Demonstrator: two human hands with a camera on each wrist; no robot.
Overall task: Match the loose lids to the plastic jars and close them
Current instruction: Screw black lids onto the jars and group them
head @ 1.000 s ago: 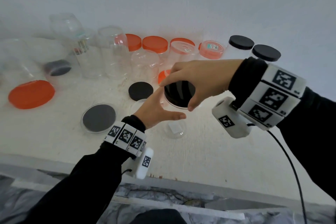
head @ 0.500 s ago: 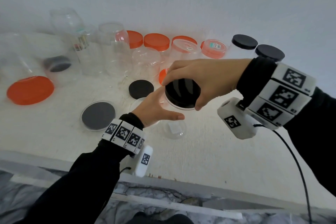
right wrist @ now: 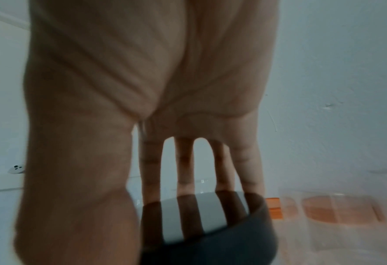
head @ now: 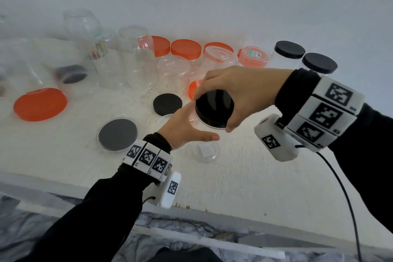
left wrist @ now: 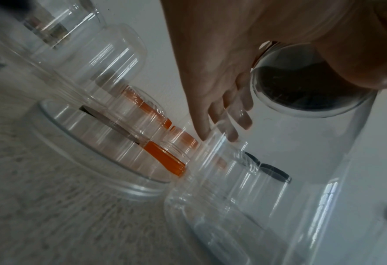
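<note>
no writing that we can read: a jar near the wall carries a small green and white label, too blurred to make out, and another jar a striped sticker.

we see our right hand curled over a glossy black lid, fingertips and thumb gripping its rim from above. the lid sits on top of a clear plastic jar that stands near the middle of the white surface; a small white square shows through the jar's base. our left hand wraps the jar's side, thumb out in front, fingers round the back, holding it.

on the surface we count one loose matte black lid just left of the jar, one wide orange lid far left, and one grey disc in a clear rim. at the wall stand two jars with black lids and at least three with orange lids, plus several clear open jars we cannot count for blur.
</note>
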